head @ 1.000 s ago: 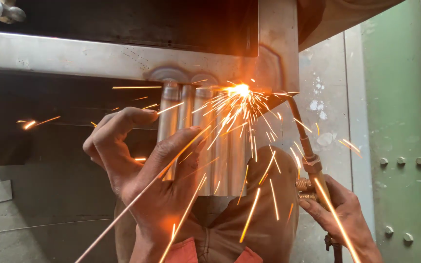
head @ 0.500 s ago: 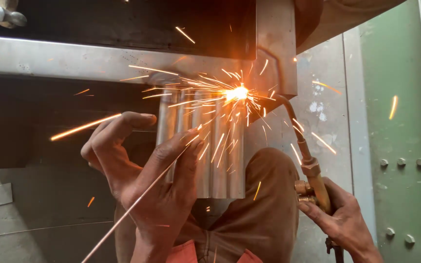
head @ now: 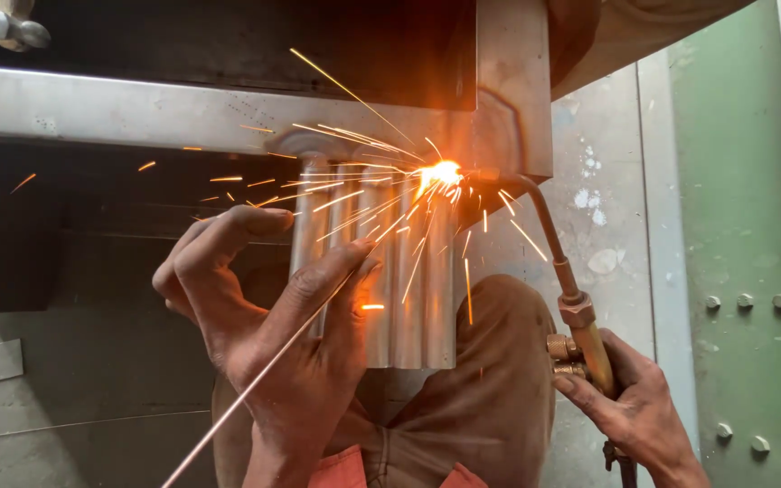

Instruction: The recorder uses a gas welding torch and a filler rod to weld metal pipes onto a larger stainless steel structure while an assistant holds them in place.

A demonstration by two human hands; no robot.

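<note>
My left hand (head: 273,334) pinches a thin metal filler rod (head: 228,411) that slants up toward a glowing spot (head: 440,173), where sparks fly out. That spot is at the top of several upright metal tubes (head: 409,289) joined side by side under a horizontal steel bar (head: 137,113). My right hand (head: 630,402) grips the brass body of a gas torch (head: 580,339). Its curved neck reaches up and left, and its tip is at the glow. A square steel post (head: 512,81) stands just right of the tubes.
A green steel plate with bolts (head: 743,271) fills the right side. Behind the work is a pale, stained wall (head: 603,181). My knee in brown trousers (head: 490,389) is below the tubes. A metal fitting (head: 2,27) shows at the top left.
The spray of sparks has shifted, now flying more to the left and up. Both hands, the rod and the torch stay almost where they were.
</note>
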